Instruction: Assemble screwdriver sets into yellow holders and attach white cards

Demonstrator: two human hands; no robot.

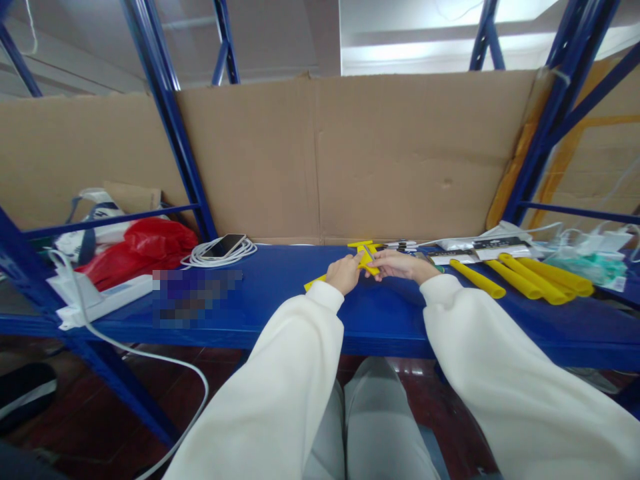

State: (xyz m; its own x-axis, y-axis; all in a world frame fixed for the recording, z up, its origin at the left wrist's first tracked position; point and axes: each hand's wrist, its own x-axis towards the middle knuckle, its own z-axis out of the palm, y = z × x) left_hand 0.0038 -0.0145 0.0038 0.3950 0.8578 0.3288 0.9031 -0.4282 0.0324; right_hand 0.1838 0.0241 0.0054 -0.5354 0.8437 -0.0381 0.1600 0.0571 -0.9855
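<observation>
I have the left hand [344, 272] angled inward above a blue metal shelf [280, 287], back upward, its fingers curled closed on a small bright-yellow piece [369, 262] at the shelf's middle; more yellow pokes out left of the wrist. The right hand [399, 265] reaches in from the other side, fingers bent to that piece beside a slim grey part [369, 251]; I cannot tell which its fingertips pinch.

Far left sits a crumpled red plastic bag [163, 245], contents hidden from me; far right, a clear green-tinted bag [590, 268].

Along the shelf I see a white power strip [113, 299], a dark phone [226, 246] on coiled white cable [200, 259], and long yellow tubes [513, 279]. Brown cardboard [400, 153] stands behind; dark red flooring [90, 413] lies below.
</observation>
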